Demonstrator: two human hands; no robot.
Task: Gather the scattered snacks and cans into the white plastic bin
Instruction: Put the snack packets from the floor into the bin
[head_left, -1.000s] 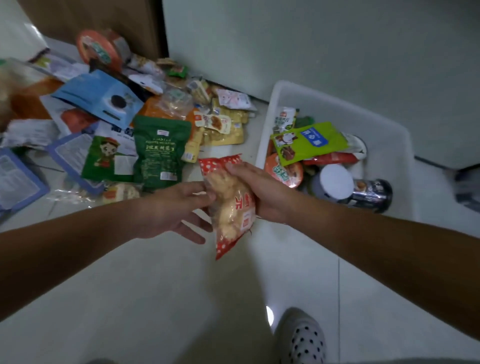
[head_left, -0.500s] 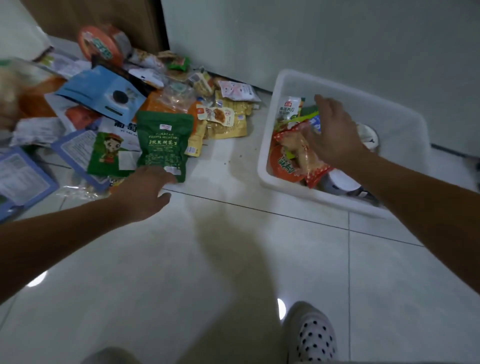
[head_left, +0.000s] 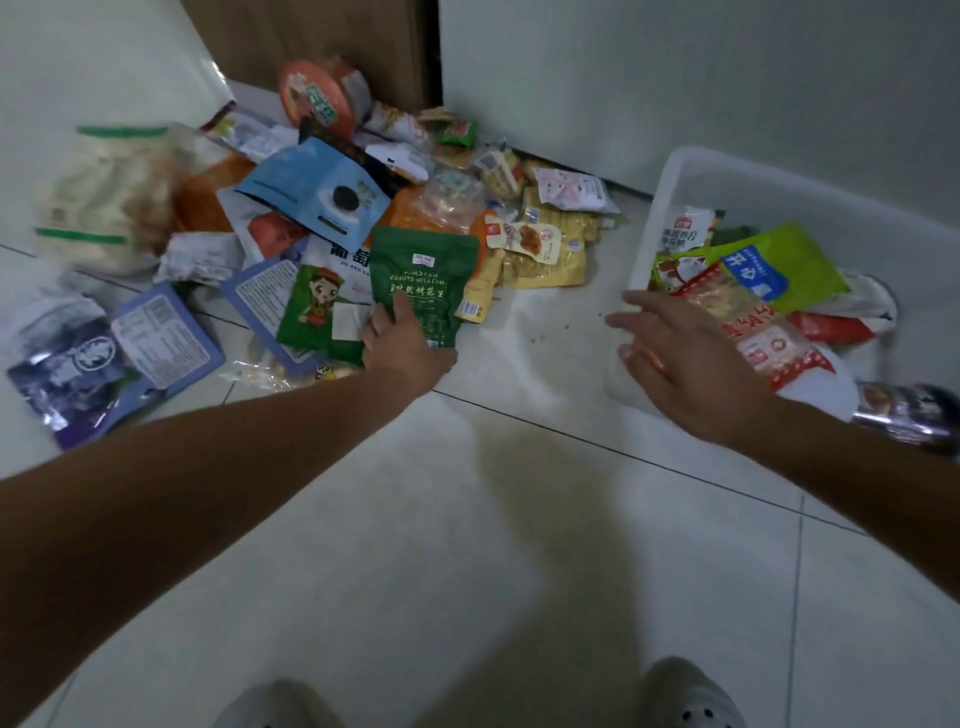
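A heap of snack packets lies on the floor at the upper left. My left hand (head_left: 402, 345) rests on the lower edge of a dark green peanut bag (head_left: 423, 280), fingers touching it; whether they grip it is unclear. The white plastic bin (head_left: 670, 176) stands at the right and holds several packets. Among them are a red-and-clear snack bag (head_left: 753, 332), a lime green packet (head_left: 763, 265) and a can (head_left: 909, 413). My right hand (head_left: 680, 358) hovers over the bin's near left corner, fingers spread and holding nothing.
The heap includes a blue cookie box (head_left: 317, 192), an orange round tub (head_left: 311, 98), yellow packets (head_left: 545, 254), purple pouches (head_left: 104, 358) and a big clear bag (head_left: 104, 202). A wooden door and a white wall stand behind. My shoes (head_left: 685, 696) show at the bottom edge.
My right hand dropped the red-and-clear snack bag into the bin and drew back toward the left, now spread. My left hand moved forward onto the green peanut bag.
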